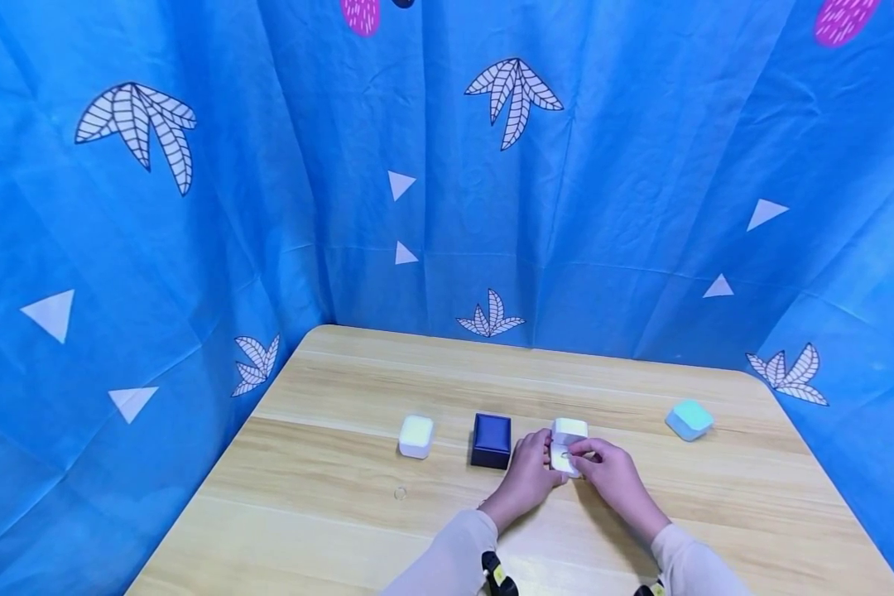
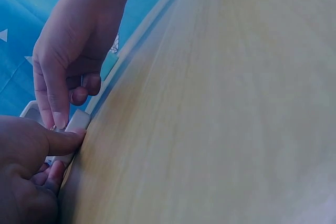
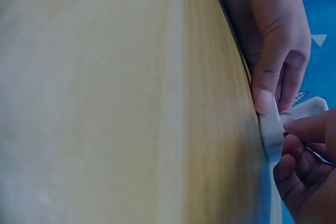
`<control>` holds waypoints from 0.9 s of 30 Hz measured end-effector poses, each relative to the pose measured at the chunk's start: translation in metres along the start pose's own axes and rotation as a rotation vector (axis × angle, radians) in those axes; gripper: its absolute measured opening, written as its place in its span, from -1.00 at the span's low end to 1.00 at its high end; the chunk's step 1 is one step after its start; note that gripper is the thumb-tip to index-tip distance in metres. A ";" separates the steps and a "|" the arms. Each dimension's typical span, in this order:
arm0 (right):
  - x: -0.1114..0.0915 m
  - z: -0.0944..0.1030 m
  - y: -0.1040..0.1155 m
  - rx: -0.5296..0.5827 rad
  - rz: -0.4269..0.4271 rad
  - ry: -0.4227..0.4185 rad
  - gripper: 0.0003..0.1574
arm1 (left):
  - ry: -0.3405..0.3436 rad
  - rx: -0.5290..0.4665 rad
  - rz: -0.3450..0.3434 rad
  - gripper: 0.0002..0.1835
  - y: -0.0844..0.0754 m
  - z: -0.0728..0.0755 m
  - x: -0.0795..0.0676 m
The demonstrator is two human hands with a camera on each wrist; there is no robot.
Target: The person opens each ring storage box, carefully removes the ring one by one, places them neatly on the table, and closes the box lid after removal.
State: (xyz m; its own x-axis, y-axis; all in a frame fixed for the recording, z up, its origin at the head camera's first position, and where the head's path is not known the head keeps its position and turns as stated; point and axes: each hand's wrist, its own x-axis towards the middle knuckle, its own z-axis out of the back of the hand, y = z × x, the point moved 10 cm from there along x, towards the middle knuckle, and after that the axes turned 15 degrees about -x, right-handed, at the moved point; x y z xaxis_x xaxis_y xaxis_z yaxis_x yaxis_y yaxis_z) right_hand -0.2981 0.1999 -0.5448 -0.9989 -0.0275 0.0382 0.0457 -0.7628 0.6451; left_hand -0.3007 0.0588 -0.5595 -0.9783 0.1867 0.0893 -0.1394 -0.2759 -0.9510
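A small white ring box (image 1: pixel 569 429) stands with its lid up near the middle right of the table in the head view. My left hand (image 1: pixel 527 476) grips it from the left side, thumb along its front wall, as the left wrist view also shows. From the right, my right hand (image 1: pixel 614 478) reaches into the box, thumb and forefinger pinching a small ring (image 1: pixel 566 454) at the pale insert. Fingertips partly cover the ring. In the right wrist view, the box's white front wall (image 3: pixel 271 132) lies between the left thumb and the right fingers.
Left of the hands stand a dark blue box (image 1: pixel 491 437) and a white box (image 1: pixel 416 436), both closed. A thin clear-looking ring (image 1: pixel 400 492) lies on the wooden table (image 1: pixel 305 497). At the right sits a mint-green box (image 1: pixel 689 420). A blue curtain (image 1: pixel 447 207) hangs behind the table.
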 end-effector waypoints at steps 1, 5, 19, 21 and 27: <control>0.000 0.000 -0.001 0.002 -0.005 0.003 -0.80 | -0.001 0.005 0.000 -0.24 0.000 0.000 0.000; 0.001 -0.002 -0.002 0.019 -0.027 0.015 -0.81 | -0.002 0.009 0.006 -0.23 0.000 0.000 0.000; 0.001 -0.003 -0.008 0.112 -0.098 0.032 -0.79 | -0.003 0.036 0.000 -0.25 -0.001 0.001 0.000; 0.001 -0.004 -0.010 0.118 -0.110 0.030 -0.79 | -0.002 0.033 -0.004 -0.26 -0.002 0.001 0.000; 0.001 -0.005 -0.014 0.175 -0.148 0.032 -0.79 | -0.001 0.023 -0.002 -0.25 -0.002 0.001 -0.001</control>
State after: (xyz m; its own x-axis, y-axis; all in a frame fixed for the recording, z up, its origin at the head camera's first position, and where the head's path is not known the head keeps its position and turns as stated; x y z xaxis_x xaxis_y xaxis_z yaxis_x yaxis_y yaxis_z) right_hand -0.3001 0.2070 -0.5573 -0.9946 0.0534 -0.0895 -0.1030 -0.6364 0.7645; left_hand -0.3000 0.0580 -0.5572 -0.9782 0.1865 0.0913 -0.1448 -0.2972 -0.9438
